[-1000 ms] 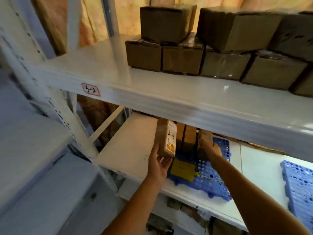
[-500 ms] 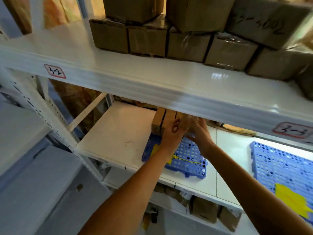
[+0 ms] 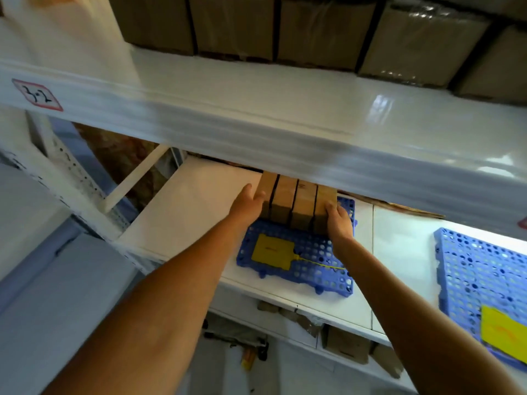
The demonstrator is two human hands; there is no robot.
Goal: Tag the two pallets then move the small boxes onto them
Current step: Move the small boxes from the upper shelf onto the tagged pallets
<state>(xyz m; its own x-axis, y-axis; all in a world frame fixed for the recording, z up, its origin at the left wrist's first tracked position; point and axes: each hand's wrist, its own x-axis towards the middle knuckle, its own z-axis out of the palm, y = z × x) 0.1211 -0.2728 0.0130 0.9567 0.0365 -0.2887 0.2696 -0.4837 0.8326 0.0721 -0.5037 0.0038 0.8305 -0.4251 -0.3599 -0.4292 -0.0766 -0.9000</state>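
From the head camera, you reach both arms under the upper shelf (image 3: 285, 109) to a row of four small boxes (image 3: 296, 203) standing upright, side by side and touching, on the back part of the left pallet (image 3: 322, 269). Your left hand (image 3: 248, 206) lies flat against the left end of the row, fingers straight and pressing on the outermost box. Your right hand (image 3: 338, 223) sits at the right end, its fingers curled over the front corner of the last box, gripping it. The row is squeezed between your two hands.

The left pallet is blue, perforated, and lies on the white lower shelf (image 3: 182, 215). A yellow tag (image 3: 272, 252) rests on its front left part, with a thin yellow tie running right across the grid. Well apart to the right, a second blue pallet (image 3: 470, 266) lies on the same shelf and carries its own yellow tag (image 3: 502, 329) near the front; there are no boxes on its visible part.

On the upper shelf stand larger cartons (image 3: 328, 32), several wrapped in clear film. A red-bordered label (image 3: 37, 95) reading 3-2 is stuck on that shelf's front edge at the left.
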